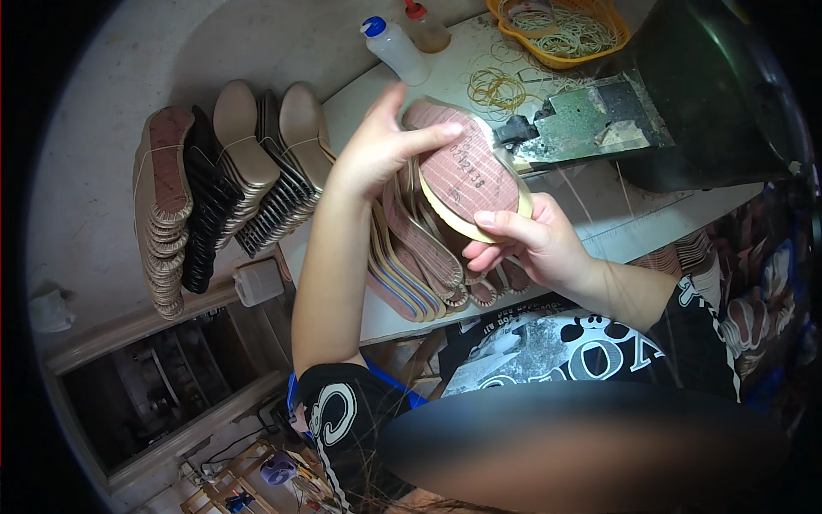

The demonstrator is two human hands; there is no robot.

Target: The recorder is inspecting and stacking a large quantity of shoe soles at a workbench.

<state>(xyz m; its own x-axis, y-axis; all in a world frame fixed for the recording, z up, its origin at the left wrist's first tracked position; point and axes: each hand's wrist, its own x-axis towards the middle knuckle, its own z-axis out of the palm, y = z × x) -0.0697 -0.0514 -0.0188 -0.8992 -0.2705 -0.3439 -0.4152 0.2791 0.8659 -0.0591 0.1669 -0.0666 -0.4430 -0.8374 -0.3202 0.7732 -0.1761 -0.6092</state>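
My left hand [381,146] grips the toe end of a reddish-brown shoe insole [467,171] with a pale yellow rim, thumb across its top. My right hand [531,244] holds the heel end of the same insole from below, fingers curled under the rim. The insole is held up above a fanned pile of similar insoles [419,257] lying on the white workbench [599,214]. Loose rubber bands [495,86] lie on the bench just beyond the insole.
Bundled stacks of insoles [223,180] stand in rows at the left. A white squeeze bottle with blue cap [394,47], a red-capped bottle [425,30], an orange basket of rubber bands [561,30] and a dark machine [685,94] sit at the back. More insoles [685,253] lie at right.
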